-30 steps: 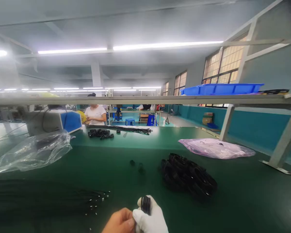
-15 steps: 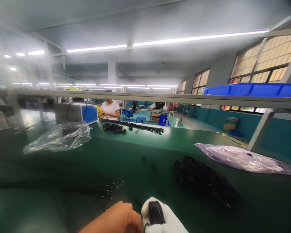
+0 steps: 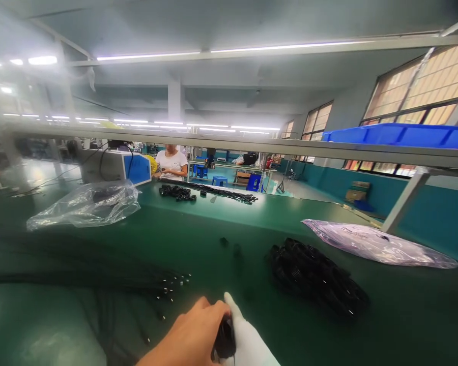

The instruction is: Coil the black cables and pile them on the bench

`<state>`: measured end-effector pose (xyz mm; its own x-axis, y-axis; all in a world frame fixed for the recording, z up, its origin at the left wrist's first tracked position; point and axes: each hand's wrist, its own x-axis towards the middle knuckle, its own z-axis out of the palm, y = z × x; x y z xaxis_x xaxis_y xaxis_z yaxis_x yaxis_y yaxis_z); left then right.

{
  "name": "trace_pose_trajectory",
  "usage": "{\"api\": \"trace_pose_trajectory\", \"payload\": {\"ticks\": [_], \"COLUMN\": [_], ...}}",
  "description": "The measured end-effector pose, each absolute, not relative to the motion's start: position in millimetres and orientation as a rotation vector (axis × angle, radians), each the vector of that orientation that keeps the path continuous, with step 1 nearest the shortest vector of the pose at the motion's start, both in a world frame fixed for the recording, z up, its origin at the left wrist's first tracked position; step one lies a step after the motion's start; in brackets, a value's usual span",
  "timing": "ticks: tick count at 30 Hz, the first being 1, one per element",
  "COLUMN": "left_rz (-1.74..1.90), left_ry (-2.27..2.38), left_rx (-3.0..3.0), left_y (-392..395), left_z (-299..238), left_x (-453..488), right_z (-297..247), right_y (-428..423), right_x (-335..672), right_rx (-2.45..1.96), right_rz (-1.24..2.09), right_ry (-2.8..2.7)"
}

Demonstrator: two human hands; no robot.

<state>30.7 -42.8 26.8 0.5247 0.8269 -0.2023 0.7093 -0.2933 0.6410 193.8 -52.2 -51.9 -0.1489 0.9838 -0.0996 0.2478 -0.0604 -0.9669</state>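
At the bottom centre, a small coil of black cable (image 3: 225, 339) sits between my two hands. My bare left hand (image 3: 198, 330) has its fingers curled over the coil from the left. In a white glove, my right hand (image 3: 248, 338) grips it from the right, with one finger pointing up. The coil's underside is hidden by the hands. To the right lies a heap of coiled black cables (image 3: 316, 277). Left of my hands, loose black cables (image 3: 99, 282) with small pale ends spread over the green table (image 3: 198, 239).
A clear plastic bag (image 3: 87, 203) and a blue-and-white machine (image 3: 133, 168) are at the left. More black cables (image 3: 229, 193) lie across the back. A flat plastic bag (image 3: 377, 244) is at right, beneath a shelf with a blue tray (image 3: 397, 136). A person (image 3: 171, 162) is beyond the table.
My left hand has moved up and over the coil, covering much of it. The gloved right hand has turned, and one finger now points up. The camera view has shifted slightly.
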Motion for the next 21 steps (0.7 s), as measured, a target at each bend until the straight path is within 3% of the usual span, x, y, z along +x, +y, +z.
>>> {"api": "trace_pose_trajectory", "payload": {"ticks": [6, 12, 17, 21], "left_rz": [0.214, 0.379, 0.685, 0.881], "left_ry": [1.049, 1.086, 0.884, 0.863], "left_rx": [1.977, 1.651, 1.243, 1.35], "left_y": [-20.4, -21.9, -29.9, -34.1], "left_z": [8.1, -8.6, 11.0, 26.6], "left_x": [19.3, 24.7, 27.2, 23.5], "right_z": [-24.4, -12.4, -17.4, -20.2], "right_y": [-58.2, -63.3, -66.3, -63.8], "right_x": [185.5, 188.6, 192.8, 196.6], "right_rx": [-1.384, -0.89, -0.717, -0.604], "right_rz": [1.106, 1.654, 1.819, 1.885], "right_ry": [-1.576, -1.109, -1.018, -1.109]}}
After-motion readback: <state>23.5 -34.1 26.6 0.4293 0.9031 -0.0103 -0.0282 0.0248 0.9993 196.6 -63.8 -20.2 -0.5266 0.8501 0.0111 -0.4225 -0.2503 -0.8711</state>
